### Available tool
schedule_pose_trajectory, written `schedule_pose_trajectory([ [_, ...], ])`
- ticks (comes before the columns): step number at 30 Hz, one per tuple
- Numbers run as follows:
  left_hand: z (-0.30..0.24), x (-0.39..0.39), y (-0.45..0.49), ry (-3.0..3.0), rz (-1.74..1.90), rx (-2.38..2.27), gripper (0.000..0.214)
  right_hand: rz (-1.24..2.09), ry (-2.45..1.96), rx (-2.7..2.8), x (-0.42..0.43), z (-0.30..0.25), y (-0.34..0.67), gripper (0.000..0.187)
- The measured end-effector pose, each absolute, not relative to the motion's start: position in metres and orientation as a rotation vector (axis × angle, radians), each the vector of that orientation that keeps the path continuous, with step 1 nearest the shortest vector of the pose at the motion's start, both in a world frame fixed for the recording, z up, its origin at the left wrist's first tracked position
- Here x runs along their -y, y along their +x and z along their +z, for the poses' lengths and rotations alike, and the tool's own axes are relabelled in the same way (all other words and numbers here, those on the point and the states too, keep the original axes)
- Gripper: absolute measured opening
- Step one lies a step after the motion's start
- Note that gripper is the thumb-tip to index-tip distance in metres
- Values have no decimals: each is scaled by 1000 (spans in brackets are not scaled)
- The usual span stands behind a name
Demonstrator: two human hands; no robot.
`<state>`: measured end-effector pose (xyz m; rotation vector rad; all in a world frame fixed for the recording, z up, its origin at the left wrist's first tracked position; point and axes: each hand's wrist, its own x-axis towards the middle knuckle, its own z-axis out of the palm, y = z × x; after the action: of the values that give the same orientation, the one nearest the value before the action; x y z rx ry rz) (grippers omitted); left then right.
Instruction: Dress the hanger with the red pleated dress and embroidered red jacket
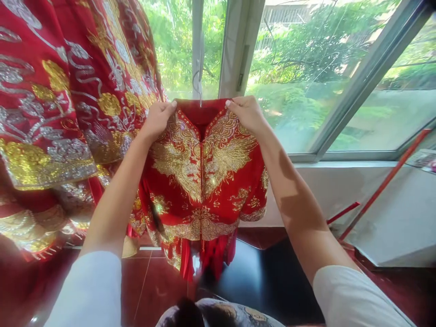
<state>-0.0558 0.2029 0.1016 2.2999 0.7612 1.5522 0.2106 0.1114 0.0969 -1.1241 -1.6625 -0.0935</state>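
Observation:
A red jacket with gold embroidery [221,195] hangs upright in front of me, its front facing me. A metal hanger [200,86] has its hook rising out of the collar. My left hand [161,117] is closed on the jacket at the left side of the collar, thumb on top. On the other side, my right hand [245,113] pinches the collar and shoulder in the same way. The fingers behind the cloth are hidden. Below the jacket's hem hang red strips of a skirt-like piece [221,250].
More red garments with gold and silver embroidery [81,104] hang close on the left. Behind stands a window [289,81] above a white wall. A black glossy surface [259,277] lies below right. A red pole [384,184] leans at the right beside a white panel [405,218].

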Motion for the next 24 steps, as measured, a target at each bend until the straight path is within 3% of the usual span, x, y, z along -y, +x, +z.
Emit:
schedule_pose_trajectory([
  [4, 93, -195, -63, 2372, 1571, -799, 46, -306, -1171, 1525, -104, 76, 192, 31],
  [8, 65, -155, -68, 2450, 1836, -1055, 40, -456, -1155, 1167, -78, 17, 145, 25],
  [11, 35, -130, -70, 2398, 1926, -1318, 53, -199, -1152, 1123, -66, -23, 103, 29],
  [14, 14, -128, -71, 2337, 1874, -1446, 70, 18, -1121, 1126, -70, -29, 73, 34],
  [19, 5, -139, -79, 2392, 1793, -1417, 72, 215, -1035, 1015, -77, -23, 59, 24],
  [24, 3, -135, -91, 2442, 1743, -1415, 70, 678, -1035, 806, -41, -121, 55, 32],
])
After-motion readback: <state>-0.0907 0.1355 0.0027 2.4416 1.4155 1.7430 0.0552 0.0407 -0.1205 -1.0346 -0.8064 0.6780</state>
